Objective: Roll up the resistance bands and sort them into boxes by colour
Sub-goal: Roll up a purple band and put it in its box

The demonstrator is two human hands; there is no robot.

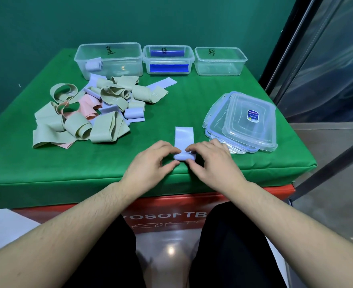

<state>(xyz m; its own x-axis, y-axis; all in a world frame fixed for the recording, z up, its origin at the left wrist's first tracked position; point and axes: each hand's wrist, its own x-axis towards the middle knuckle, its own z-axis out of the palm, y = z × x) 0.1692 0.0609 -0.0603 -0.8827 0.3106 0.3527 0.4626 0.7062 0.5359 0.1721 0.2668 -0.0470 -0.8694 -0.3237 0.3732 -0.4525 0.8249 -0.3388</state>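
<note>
Both hands rolling a lilac band at the near table edge.

The left hand [150,161] and right hand [210,161] are pinching the band [184,140] with curled fingers; its far end is lying flat on the table [192,104].

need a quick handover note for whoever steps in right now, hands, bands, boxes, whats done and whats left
Left hand and right hand: both pinch the half-rolled light blue band at the table's near edge.
Boxes at the back: left box holds one rolled light blue band; middle box and right box hold no bands.
Pile of green, pink and light blue bands lies loose on the left; lids are stacked on the right.
Left: finish this roll, box it, then work through the pile.
</note>
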